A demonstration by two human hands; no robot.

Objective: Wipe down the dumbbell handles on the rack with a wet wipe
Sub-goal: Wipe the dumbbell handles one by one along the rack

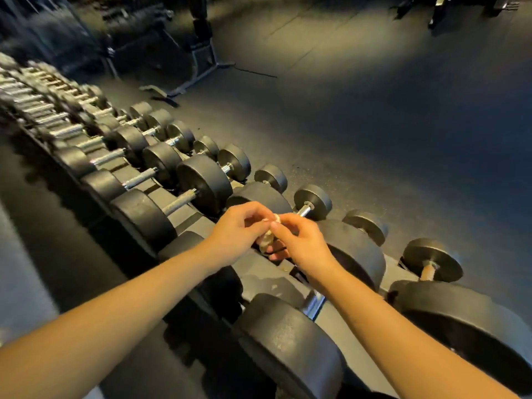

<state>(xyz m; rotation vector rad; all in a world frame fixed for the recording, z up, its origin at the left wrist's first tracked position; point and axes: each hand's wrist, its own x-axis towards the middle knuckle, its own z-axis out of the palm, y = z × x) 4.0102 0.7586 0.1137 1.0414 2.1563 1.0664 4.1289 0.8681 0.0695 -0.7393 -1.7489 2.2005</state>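
Pinched a crumpled wet wipe (266,239) between left grip (239,229) and right grip (302,241), above the dumbbell rack (186,218); dim gym floor (374,139) beyond.

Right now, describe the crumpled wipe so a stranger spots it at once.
Follow the long black dumbbell rack to where the left hand and right hand meet. Both pinch a crumpled whitish wipe, the only pale, soft thing among black round weights.

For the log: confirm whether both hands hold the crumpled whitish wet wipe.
Yes, the left hand and right hand both pinch the crumpled whitish wet wipe between them.
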